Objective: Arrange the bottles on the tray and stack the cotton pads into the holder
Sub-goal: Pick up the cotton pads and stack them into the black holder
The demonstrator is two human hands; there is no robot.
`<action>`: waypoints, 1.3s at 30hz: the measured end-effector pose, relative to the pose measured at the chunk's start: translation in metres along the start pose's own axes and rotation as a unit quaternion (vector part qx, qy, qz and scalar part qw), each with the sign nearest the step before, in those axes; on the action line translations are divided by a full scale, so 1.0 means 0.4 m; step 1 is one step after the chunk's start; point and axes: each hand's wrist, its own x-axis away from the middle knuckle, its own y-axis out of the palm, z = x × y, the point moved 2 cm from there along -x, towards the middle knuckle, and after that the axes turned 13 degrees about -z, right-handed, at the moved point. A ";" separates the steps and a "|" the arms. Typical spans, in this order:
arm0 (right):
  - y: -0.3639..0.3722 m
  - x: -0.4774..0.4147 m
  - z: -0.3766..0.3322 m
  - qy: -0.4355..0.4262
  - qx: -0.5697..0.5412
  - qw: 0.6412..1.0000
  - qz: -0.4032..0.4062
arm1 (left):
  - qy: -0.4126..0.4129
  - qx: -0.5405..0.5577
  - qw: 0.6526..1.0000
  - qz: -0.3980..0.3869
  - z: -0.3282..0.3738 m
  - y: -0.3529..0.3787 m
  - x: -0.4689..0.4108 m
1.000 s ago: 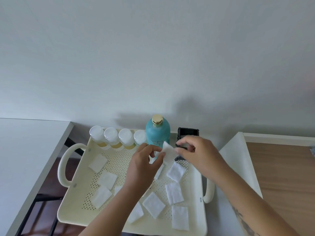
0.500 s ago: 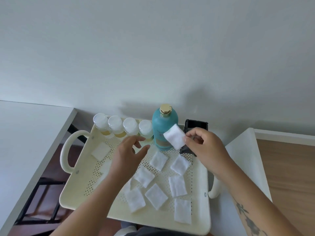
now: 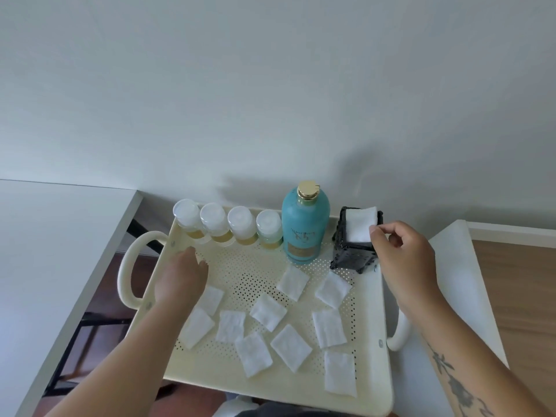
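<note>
A cream perforated tray (image 3: 370, 326) carries several small white-capped bottles (image 3: 228, 224) in a row along its back edge, with a tall teal bottle (image 3: 304, 233) with a gold cap to their right. At the back right corner stands the black holder (image 3: 352, 255). A white cotton pad (image 3: 359, 224) lies in its top opening, and my right hand (image 3: 403, 257) pinches the pad's right edge. Several loose cotton pads (image 3: 290, 347) lie scattered over the tray floor. My left hand (image 3: 180, 278) reaches down at the tray's left side, fingertips on the floor; what lies under it is hidden.
A white table (image 3: 45, 251) borders the tray on the left, with a gap showing dark floor between them. To the right are a white ledge (image 3: 460, 281) and a wooden surface (image 3: 517, 296). The wall stands close behind the bottles. Looped handles (image 3: 126, 272) stick out from both tray sides.
My right hand has carried the pad from in front of the teal bottle onto the holder's top. My left hand has moved left and down to the tray's left side.
</note>
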 end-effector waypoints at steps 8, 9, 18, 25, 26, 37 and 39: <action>0.014 0.006 -0.004 -0.009 0.119 0.993 0.001 | -0.028 -0.055 0.998 -0.019 -0.009 0.010 -0.002; 0.015 0.007 -0.005 -0.010 0.131 0.991 -0.001 | -0.028 -0.057 0.998 -0.021 -0.009 0.011 -0.003; 0.015 -0.001 -0.016 -0.015 0.171 0.985 -0.029 | -0.035 -0.079 0.996 -0.030 -0.024 0.008 -0.012; 0.017 0.009 -0.015 -0.073 0.229 0.969 0.051 | -0.039 -0.089 0.995 -0.029 -0.037 0.020 -0.020; 0.019 0.011 -0.012 -0.084 0.254 0.962 0.054 | -0.036 -0.088 0.995 -0.029 -0.037 0.021 -0.022; 0.041 -0.016 0.009 -0.058 0.419 0.904 -0.065 | -0.013 -0.044 0.999 0.005 -0.026 0.020 -0.022; 0.043 -0.016 0.008 -0.057 0.416 0.905 -0.060 | 0.014 -0.004 1.000 0.028 -0.012 0.012 -0.014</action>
